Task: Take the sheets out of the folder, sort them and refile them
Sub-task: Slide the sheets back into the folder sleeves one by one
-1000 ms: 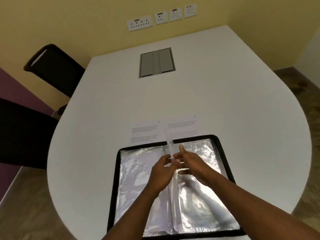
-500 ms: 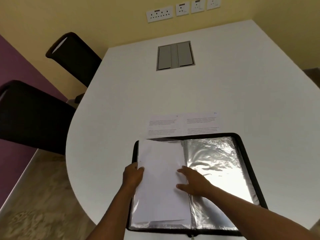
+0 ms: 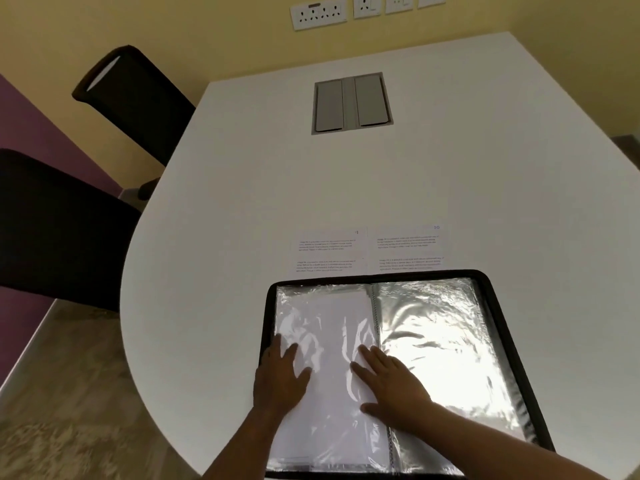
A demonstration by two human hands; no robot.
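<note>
Pressing flat, the left hand (image 3: 280, 379) and right hand (image 3: 393, 386) rest spread-fingered on the folder's (image 3: 502, 327) left sleeve (image 3: 325, 327).

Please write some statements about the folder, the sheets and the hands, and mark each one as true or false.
1. The folder lies open on the table. True.
2. Both hands lie flat on the folder's left page. True: left hand, right hand.
3. Two printed sheets lie beyond the folder. True.
4. The right hand holds a pen. False: it holds nothing.
5. The right page holds a printed sheet. False: that sleeve looks empty.
</note>
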